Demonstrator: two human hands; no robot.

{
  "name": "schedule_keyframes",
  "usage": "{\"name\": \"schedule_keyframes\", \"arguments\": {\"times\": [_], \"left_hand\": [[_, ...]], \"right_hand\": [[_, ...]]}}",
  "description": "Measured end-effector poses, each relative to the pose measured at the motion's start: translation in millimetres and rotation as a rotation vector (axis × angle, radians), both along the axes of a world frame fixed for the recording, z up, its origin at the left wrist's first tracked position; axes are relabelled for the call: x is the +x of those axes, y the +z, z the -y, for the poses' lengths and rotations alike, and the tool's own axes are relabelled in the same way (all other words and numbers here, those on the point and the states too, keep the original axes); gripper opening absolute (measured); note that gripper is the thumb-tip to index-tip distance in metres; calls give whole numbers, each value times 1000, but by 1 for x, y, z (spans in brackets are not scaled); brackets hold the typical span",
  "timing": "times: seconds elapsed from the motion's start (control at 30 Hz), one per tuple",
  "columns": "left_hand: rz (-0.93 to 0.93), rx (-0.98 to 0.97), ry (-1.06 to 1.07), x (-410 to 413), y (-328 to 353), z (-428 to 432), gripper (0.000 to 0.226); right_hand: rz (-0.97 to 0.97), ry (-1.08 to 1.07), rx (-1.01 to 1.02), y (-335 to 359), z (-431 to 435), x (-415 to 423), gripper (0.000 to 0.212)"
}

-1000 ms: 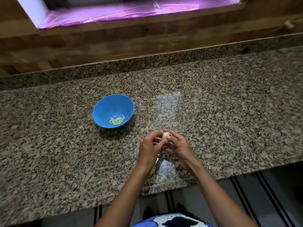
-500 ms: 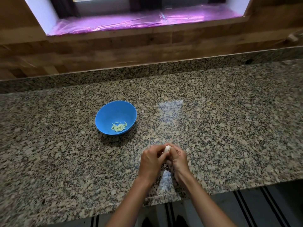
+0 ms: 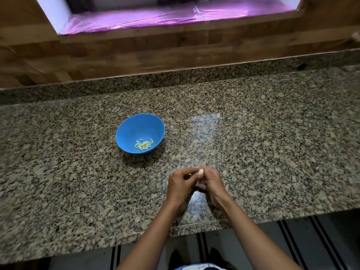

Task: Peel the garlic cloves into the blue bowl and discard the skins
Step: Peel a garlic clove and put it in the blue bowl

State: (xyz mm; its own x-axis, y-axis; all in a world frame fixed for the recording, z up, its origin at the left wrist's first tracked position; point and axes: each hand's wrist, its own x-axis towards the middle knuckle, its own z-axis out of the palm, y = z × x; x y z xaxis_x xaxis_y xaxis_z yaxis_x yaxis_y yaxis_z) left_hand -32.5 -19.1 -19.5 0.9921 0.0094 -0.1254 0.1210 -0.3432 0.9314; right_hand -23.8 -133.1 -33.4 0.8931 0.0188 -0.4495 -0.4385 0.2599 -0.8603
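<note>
From the head camera, the left hand (image 3: 180, 183) and right hand (image 3: 211, 182) meet over the granite counter (image 3: 272, 143), fingers of both curled round a white garlic clove (image 3: 200, 171). The blue bowl (image 3: 128, 131), up to the left, holds peeled cloves (image 3: 144, 144).

What seem cloves (image 3: 144, 144) lie in the bowl (image 3: 127, 131), behind and left of the hands (image 3: 181, 183).

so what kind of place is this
Probably a home kitchen: a granite counter backed by a wooden wall, a blue bowl holding peeled cloves, and the left hand and right hand gripping garlic.
</note>
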Motion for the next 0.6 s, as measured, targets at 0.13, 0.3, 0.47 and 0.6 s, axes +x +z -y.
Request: {"name": "schedule_keyframes", "arguments": {"times": [0.13,0.3,0.47,0.6], "left_hand": [[31,44,25,-2,-5,1,27],[-136,-305,112,8,-9,-11,26],[193,102,126,3,-8,-3,13],[204,151,31,3,-11,1,14]], "right_hand": [[-4,65,6,-2,1,0,26],[-81,162,261,7,21,2,25],[-124,-44,170,4,11,-4,25],[-134,-141,274,-2,15,-4,22]]}}
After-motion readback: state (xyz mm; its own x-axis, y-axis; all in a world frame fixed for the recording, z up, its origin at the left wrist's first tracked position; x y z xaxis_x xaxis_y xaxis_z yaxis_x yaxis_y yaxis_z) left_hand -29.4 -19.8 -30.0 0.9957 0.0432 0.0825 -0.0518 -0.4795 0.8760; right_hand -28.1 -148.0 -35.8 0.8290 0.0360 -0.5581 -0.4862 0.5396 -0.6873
